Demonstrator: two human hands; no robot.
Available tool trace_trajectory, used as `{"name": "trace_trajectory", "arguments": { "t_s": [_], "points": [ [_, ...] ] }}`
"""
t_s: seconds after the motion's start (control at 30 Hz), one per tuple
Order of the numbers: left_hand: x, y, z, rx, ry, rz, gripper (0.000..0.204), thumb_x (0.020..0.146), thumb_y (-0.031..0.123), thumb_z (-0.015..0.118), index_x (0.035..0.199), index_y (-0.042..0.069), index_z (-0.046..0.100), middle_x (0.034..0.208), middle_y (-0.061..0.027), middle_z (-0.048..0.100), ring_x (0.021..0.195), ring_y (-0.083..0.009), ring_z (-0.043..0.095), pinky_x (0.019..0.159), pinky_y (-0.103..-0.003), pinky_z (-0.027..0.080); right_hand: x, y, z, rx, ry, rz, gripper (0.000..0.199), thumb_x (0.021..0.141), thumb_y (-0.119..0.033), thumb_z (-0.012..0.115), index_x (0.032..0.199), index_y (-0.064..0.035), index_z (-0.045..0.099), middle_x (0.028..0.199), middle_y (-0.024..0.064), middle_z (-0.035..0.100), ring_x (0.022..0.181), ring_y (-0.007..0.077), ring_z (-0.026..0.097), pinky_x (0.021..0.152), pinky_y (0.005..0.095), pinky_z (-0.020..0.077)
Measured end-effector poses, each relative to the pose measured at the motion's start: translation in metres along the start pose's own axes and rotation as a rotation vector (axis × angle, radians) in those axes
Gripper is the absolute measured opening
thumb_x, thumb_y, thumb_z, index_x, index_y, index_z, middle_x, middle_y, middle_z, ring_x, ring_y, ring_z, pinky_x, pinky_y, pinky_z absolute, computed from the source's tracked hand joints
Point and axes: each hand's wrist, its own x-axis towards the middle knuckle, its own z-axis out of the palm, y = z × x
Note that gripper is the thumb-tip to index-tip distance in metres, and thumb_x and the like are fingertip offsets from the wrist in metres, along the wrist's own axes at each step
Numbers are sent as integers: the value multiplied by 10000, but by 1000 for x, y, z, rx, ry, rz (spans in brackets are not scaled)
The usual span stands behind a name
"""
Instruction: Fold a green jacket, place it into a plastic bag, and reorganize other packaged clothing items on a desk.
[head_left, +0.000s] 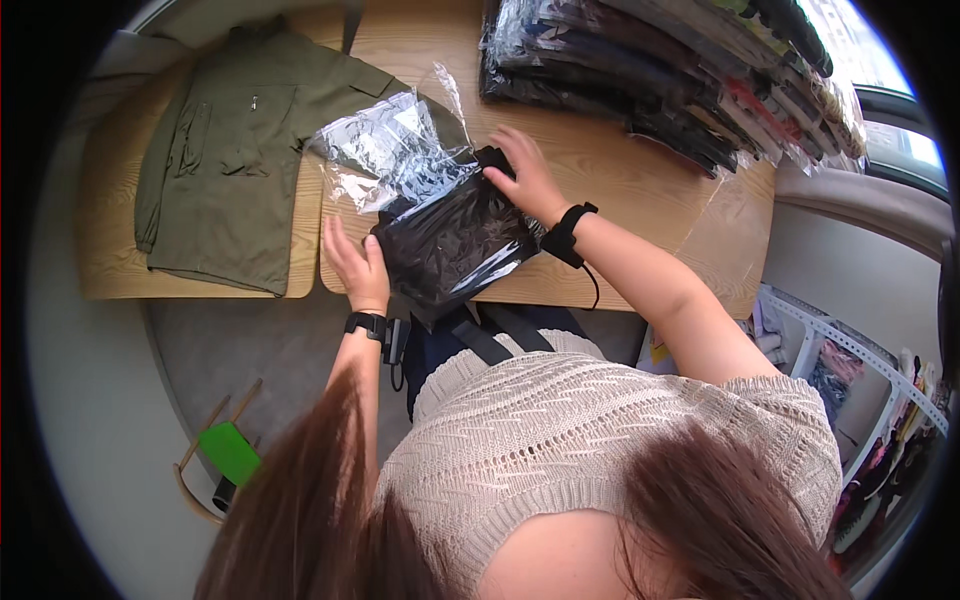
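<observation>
A folded black garment (pixel 455 238) in a clear plastic bag lies at the table's front edge, partly overhanging it. The bag's loose, crinkled open end (pixel 385 150) spreads over the far left side and onto an olive-green jacket's sleeve. My left hand (pixel 352 268) is at the bag's left edge, fingers stretched out and thumb beside the plastic. At the far right corner, my right hand (pixel 528 182) rests on the black bundle with thumb and fingers apart. Black straps with small devices circle both wrists.
An olive-green jacket (pixel 235 165) lies flat on the left part of the wooden table (pixel 620 220). Several bagged garments (pixel 640 70) are stacked at the back right. Below right stands a white metal rack (pixel 880 375) with clothes; a green-seated chair (pixel 230 452) is lower left.
</observation>
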Motion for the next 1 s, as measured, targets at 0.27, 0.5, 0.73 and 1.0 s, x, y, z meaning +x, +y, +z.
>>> {"name": "trace_trajectory", "arguments": {
  "t_s": [0.27, 0.5, 0.73, 1.0],
  "points": [
    [27, -46, 11, -1075, -79, -1018, 442, 947, 360, 549, 1198, 0, 492, 1111, -128, 594, 1069, -220, 549, 904, -319, 420, 44, 28, 15, 945, -244, 937, 417, 864, -376, 658, 1073, -16, 621, 896, 32, 641, 882, 121, 591, 807, 253, 451],
    [20, -5, -2, -1079, -37, -771, 186, 936, 231, 591, 977, 50, 585, 910, -23, 610, 787, -109, 546, 783, -249, 452, 16, -6, -17, 858, -184, 798, 337, 878, -370, 645, 878, -32, 657, 861, 29, 650, 732, 104, 573, 697, 253, 461],
    [12, 78, -54, -1276, 22, -465, 124, 959, 175, 543, 966, 54, 573, 915, -33, 606, 865, -115, 553, 832, -269, 446, -30, -46, -76, 1066, 36, 547, 314, 927, -301, 594, 852, -5, 671, 862, 78, 675, 812, 124, 587, 804, 271, 440],
    [46, 94, -67, -1176, -123, -19, 147, 965, 120, 496, 906, 24, 591, 894, -55, 608, 899, -178, 565, 907, -315, 419, -41, -54, -109, 875, 119, 171, 269, 905, -220, 602, 787, 2, 699, 882, 97, 693, 1123, 260, 558, 1003, 385, 369]
  ]
}}
